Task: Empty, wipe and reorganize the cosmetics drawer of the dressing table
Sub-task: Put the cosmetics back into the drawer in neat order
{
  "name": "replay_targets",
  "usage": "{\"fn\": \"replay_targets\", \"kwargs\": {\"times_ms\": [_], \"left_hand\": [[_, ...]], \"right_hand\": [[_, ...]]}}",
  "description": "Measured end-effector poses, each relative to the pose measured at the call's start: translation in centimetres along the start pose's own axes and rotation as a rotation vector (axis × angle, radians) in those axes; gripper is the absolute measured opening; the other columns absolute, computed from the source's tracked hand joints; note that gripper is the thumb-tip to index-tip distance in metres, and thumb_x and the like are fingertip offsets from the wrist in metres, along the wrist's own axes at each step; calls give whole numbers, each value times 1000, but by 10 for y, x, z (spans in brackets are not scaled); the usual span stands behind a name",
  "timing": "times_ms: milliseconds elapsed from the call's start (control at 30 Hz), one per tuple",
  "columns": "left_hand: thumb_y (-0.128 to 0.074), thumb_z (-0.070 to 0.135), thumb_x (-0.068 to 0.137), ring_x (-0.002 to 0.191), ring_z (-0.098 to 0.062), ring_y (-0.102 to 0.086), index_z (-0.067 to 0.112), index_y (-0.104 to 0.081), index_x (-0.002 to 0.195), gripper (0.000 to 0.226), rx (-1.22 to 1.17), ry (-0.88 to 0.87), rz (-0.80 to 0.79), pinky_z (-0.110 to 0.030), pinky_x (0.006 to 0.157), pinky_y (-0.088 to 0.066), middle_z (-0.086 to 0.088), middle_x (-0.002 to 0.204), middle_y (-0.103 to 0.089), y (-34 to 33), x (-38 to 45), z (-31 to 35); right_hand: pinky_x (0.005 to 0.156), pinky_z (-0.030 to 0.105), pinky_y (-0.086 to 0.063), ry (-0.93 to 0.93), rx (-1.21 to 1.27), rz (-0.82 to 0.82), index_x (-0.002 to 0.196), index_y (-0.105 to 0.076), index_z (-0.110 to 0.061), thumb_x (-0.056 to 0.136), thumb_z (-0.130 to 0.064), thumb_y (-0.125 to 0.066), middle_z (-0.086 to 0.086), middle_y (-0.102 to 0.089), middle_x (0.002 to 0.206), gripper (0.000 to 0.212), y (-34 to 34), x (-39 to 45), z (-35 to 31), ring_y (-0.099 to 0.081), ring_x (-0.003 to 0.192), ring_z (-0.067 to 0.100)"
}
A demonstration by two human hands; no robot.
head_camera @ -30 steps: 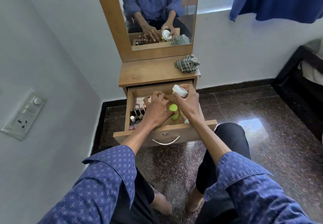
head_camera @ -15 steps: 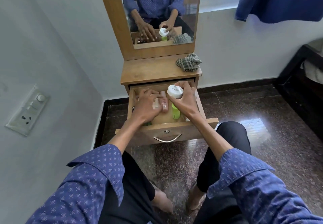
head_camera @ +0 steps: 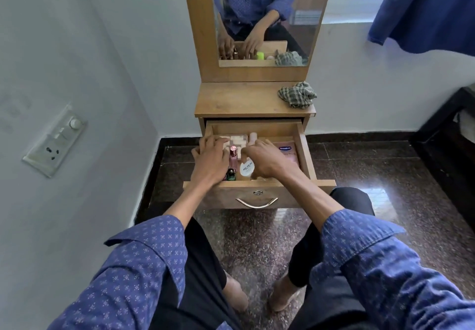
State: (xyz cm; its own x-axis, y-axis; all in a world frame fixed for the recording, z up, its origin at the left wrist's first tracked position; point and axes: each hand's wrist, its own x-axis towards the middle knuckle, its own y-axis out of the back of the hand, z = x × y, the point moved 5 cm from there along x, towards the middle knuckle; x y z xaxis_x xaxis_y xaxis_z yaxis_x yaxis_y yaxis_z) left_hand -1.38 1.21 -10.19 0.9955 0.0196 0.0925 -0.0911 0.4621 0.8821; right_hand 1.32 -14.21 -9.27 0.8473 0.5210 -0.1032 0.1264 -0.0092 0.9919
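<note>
Both hands down in the open drawer, small cosmetics between them.

The left hand (head_camera: 209,161) lies with fingers spread over items at the drawer's left side; whether it grips anything cannot be told. The right hand (head_camera: 264,161) curls beside the white round-lidded jar (head_camera: 247,168), touching it, its hold hidden. A pink bottle (head_camera: 233,156) stands between the hands, long axis running front to back in view. The drawer (head_camera: 304,154) juts toward the person below the counter (head_camera: 239,100), where a checked cloth (head_camera: 297,94) waits, nearer the right hand.
</note>
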Motion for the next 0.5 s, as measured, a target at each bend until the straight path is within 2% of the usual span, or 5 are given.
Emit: {"fn": "replay_targets", "kwargs": {"times_ms": [100,200,333,500], "left_hand": [[-37,28,109,148,-27,-24,19,-51,147,42,21,7,8,-62,118,-25,-6,157,-38,1,-1,-1],[-36,29,109,146,-27,-25,19,-51,146,41,44,-4,21,-60,116,-27,-7,154,-40,2,-2,0],[-37,32,108,146,-27,-25,18,-52,145,42,50,-4,8,-61,116,-27,-7,154,-41,1,-3,0],[-38,34,108,149,-27,-22,19,-51,147,44,47,7,-8,-63,119,-24,-7,156,-39,0,-3,0]], "right_hand": [[98,42,-39,-4,-84,-39,113,-63,-20,76,-8,-78,7,-69,112,42,-5,4,-5,-60,116,29],[96,42,-33,-25,-128,-46,114,-61,-19,77,-1,-66,9,-67,109,42,-9,3,-9,-59,114,31],[104,49,-30,-48,-125,-54,114,-57,-22,80,-13,-75,6,-66,115,40,-12,4,-9,-58,119,27],[107,56,-33,-62,-76,-31,112,-61,-22,77,-20,-84,4,-53,126,42,-12,1,-6,-59,117,27]]}}
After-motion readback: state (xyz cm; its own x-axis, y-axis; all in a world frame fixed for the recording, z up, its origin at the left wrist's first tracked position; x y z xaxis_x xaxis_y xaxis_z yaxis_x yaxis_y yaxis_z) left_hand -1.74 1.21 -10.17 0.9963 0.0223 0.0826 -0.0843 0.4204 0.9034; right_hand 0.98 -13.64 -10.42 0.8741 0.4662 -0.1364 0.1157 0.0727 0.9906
